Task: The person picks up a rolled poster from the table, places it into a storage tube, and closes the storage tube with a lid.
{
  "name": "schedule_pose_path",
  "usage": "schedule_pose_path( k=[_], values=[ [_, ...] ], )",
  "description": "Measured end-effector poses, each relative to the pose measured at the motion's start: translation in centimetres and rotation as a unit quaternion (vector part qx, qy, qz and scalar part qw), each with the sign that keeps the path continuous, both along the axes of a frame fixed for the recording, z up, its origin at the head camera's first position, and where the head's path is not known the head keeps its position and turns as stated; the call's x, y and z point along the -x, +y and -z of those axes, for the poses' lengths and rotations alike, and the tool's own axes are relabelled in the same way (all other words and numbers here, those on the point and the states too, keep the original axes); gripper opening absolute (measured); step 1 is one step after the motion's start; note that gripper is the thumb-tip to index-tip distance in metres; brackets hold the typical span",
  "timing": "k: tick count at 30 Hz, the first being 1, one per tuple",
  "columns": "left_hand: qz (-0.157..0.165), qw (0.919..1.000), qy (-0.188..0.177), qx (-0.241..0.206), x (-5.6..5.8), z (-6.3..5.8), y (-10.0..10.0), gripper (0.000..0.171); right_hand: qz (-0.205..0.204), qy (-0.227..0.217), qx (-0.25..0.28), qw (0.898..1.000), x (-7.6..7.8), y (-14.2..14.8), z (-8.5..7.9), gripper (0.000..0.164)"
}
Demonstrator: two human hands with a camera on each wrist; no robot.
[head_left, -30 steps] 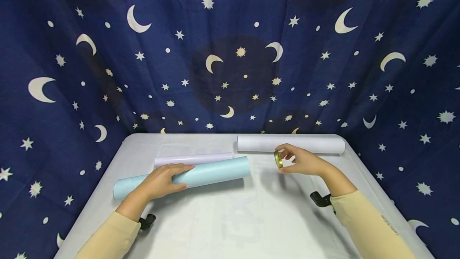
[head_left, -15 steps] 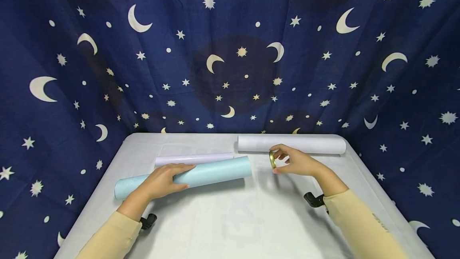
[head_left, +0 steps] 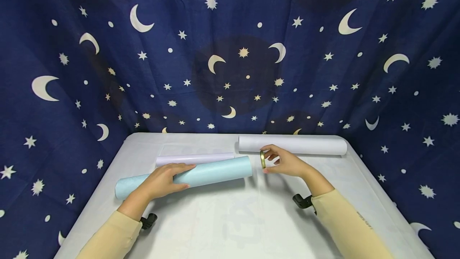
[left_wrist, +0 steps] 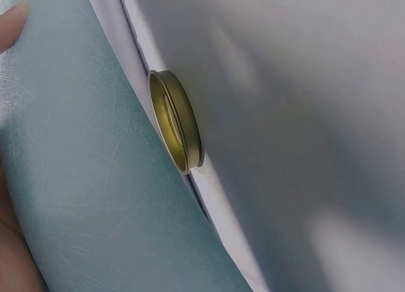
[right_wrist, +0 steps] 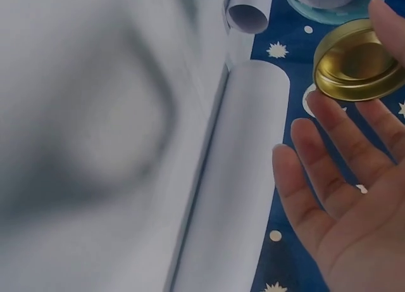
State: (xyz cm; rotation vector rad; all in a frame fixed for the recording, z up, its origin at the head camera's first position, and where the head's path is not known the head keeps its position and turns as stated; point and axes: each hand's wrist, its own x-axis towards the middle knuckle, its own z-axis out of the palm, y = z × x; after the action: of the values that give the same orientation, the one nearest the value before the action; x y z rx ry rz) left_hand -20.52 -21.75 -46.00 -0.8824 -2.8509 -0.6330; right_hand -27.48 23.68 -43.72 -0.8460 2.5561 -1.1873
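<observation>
My left hand [head_left: 165,180] grips a light blue roll [head_left: 219,170], thumb on the near side and fingers over the top. The roll lies slanted, its right end higher in the head view, with a shadow below. Its surface [left_wrist: 76,159] looks creased like leather, and its hollow end [right_wrist: 326,14] shows a pale inner layer. A shallow gold metal lid [head_left: 262,160] is pinched on edge by the thumb and fingertips of my right hand [head_left: 287,164]. The lid [right_wrist: 345,61] has a rolled rim and stands a short gap right of the blue roll's end.
Behind the blue roll lies a thinner lilac roll [head_left: 201,158]. A thick white roll [head_left: 305,146] rests along the back right edge of the white-covered table [head_left: 215,227]. Dark blue curtains [head_left: 172,67] with moons and stars enclose the back and sides.
My right hand has moved left with the gold lid, bringing it nearer the blue roll's right end. The left hand and the blue roll have stayed almost in place.
</observation>
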Motion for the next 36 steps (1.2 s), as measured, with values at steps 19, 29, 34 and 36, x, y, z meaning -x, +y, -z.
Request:
schedule_pose_path(
  k=[19,29,34,36],
  values=[
    [0.005,1.0000,0.007,0.005,0.0,0.0,0.2,0.066,-0.021,-0.017,0.023,0.999,-0.2,-1.7,1.6,0.073],
    [0.007,0.9999,0.006,-0.005,0.1,0.2,0.2,0.066,-0.034,-0.044,0.035,0.998,-0.3,-2.5,1.8,0.072],
    [0.008,0.9999,0.003,-0.007,0.1,0.3,0.3,0.066,-0.036,-0.060,0.039,0.997,-0.3,-2.7,2.0,0.072],
    [0.008,0.9999,0.002,-0.007,0.0,0.3,0.3,0.066,-0.037,-0.064,0.039,0.997,-0.3,-2.8,2.0,0.073]
  ],
)
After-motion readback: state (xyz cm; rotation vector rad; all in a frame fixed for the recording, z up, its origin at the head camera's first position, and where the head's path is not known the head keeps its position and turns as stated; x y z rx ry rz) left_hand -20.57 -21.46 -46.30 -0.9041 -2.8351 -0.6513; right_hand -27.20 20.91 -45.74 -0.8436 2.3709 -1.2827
